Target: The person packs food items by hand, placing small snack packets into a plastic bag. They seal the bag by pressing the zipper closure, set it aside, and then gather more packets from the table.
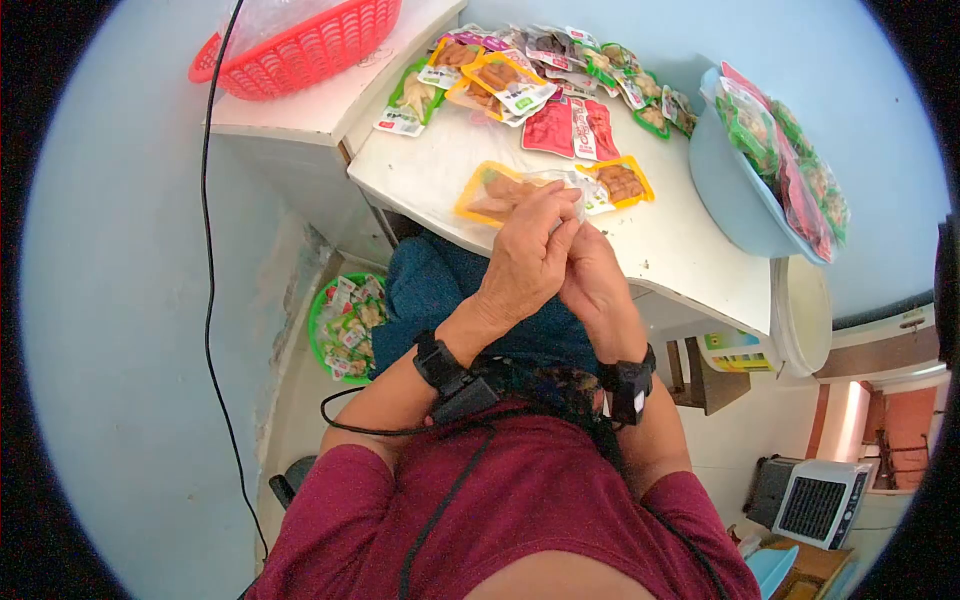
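Observation:
At the front edge of the white table, my left hand point(530, 245) is closed over the right end of a clear plastic bag point(548, 180). A yellow-edged food packet point(490, 193) with brown pieces shows inside it, tilted toward the left. Close against it, my right hand point(596, 278) pinches the same end of the bag; the fingertips of both hands partly hide each other. Just beyond them, a second yellow-edged packet point(620, 183) lies flat on the table. Red packets point(570, 128) lie farther back.
Several mixed packets point(500, 80) are piled at the back of the white table point(690, 230). A blue basin point(735, 190) full of packets stands at right, a red basket point(300, 55) at upper left. Below are a green basket point(320, 325) of packets and a white bucket point(800, 320).

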A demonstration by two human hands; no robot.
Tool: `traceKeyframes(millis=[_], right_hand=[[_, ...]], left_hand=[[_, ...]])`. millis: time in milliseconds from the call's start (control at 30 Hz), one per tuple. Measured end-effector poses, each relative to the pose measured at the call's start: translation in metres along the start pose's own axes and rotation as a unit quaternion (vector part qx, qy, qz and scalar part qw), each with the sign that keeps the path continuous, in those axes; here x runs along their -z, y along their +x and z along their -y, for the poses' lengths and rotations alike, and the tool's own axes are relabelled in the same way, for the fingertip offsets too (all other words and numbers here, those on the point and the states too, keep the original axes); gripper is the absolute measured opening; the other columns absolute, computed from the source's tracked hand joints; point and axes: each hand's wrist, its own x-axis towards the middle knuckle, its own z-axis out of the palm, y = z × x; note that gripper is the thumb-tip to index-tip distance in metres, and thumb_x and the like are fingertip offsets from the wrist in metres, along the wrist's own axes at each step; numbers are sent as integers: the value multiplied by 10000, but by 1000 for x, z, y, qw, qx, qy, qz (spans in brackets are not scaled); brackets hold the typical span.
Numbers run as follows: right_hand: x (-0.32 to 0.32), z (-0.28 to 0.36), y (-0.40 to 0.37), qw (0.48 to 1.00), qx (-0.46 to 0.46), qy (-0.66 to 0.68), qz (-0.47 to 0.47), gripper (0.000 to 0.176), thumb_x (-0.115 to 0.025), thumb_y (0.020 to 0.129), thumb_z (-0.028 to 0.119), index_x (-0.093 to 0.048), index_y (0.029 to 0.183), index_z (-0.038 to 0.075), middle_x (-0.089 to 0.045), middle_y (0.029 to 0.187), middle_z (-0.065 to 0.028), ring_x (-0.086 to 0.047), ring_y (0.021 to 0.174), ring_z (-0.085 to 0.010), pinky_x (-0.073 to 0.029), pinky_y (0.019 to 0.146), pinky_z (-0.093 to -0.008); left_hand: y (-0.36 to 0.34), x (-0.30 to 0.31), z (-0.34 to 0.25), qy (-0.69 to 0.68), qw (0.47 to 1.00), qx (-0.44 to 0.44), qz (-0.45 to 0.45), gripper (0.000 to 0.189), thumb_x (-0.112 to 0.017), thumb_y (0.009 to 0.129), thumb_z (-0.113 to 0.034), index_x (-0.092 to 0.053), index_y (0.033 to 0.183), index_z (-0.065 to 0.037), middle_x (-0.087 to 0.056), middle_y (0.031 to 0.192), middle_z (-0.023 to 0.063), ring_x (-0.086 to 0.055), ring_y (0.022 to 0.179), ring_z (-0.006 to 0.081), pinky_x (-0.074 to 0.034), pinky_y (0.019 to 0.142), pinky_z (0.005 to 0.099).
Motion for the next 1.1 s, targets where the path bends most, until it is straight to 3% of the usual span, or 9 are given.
traceKeyframes(millis=[100, 300, 400, 500, 600, 733, 900, 1000, 1100], right_hand=[[1, -11, 11, 999, -10, 1, 39, 268, -448, 995, 145, -503, 1209, -5, -593, 1127, -97, -608, 1001, -178, -529, 855, -306], [1, -12, 18, 990, -16, -139, -6, 233, -462, 984, 138, -547, 1151, 1, -603, 1098, -102, -613, 962, -164, -538, 794, -302], [15, -19, 27, 969, 14, -242, -38, 242, -516, 955, 142, -568, 1131, -17, -654, 970, -84, -625, 856, -172, -511, 725, -292], [13, -26, 28, 888, 179, -422, -37, 221, -552, 932, 147, -594, 1077, -14, -674, 908, -98, -633, 813, -175, -503, 696, -304], [11, -33, 37, 869, 253, -423, -42, 201, -563, 920, 150, -608, 1021, -17, -682, 885, -120, -628, 783, -163, -504, 686, -319], [9, -25, 35, 863, 187, -468, -26, 180, -579, 908, 150, -613, 962, -18, -686, 838, -108, -626, 778, -153, -505, 669, -325], [7, -22, 37, 889, 138, -437, -16, 163, -582, 894, 128, -619, 943, -23, -687, 829, -113, -628, 777, -147, -502, 656, -322], [11, -16, 46, 883, 99, -460, 5, 140, -594, 906, 100, -599, 969, -25, -629, 941, -47, -565, 808, -88, -488, 650, -248], [13, -16, 62, 874, 165, -457, 21, 128, -600, 899, 80, -596, 981, -18, -621, 963, -50, -572, 813, -92, -498, 661, -253]], left_hand=[[1, -1, 5, -13, 1000, 11, 1, 68, -568, 868, -48, -539, 912, -6, -635, 1090, 191, -555, 1134, 385, -435, 956, 443], [0, 11, 18, 8, 1000, 28, 8, 92, -555, 895, -70, -561, 963, -8, -635, 1142, 180, -560, 1164, 353, -440, 973, 413], [-1, 12, 15, 17, 1000, 18, -1, 72, -572, 875, -58, -548, 927, -14, -638, 1097, 178, -568, 1123, 370, -438, 961, 429], [0, 10, 15, 12, 1000, 9, -13, 68, -587, 858, -51, -539, 894, -19, -640, 1042, 174, -576, 1076, 387, -434, 955, 450], [-1, 10, 18, 13, 1000, 8, -17, 64, -583, 858, -48, -542, 899, -20, -638, 1018, 172, -579, 1059, 389, -434, 952, 459], [-1, 11, 23, 48, 999, -13, -19, 67, -577, 859, -53, -545, 909, -20, -637, 1009, 172, -581, 1045, 385, -433, 939, 472], [1, 10, 30, -13, 999, 48, -9, 90, -544, 900, -64, -555, 963, -1, -645, 1072, 193, -614, 1053, 344, -480, 899, 401], [9, 9, 30, -37, 997, 62, 13, 99, -530, 919, -67, -558, 977, 8, -652, 1097, 199, -637, 1050, 311, -497, 884, 367], [24, 10, 32, -48, 996, 63, 29, 101, -536, 918, -72, -563, 972, 9, -657, 1088, 195, -646, 1028, 298, -502, 870, 361]])
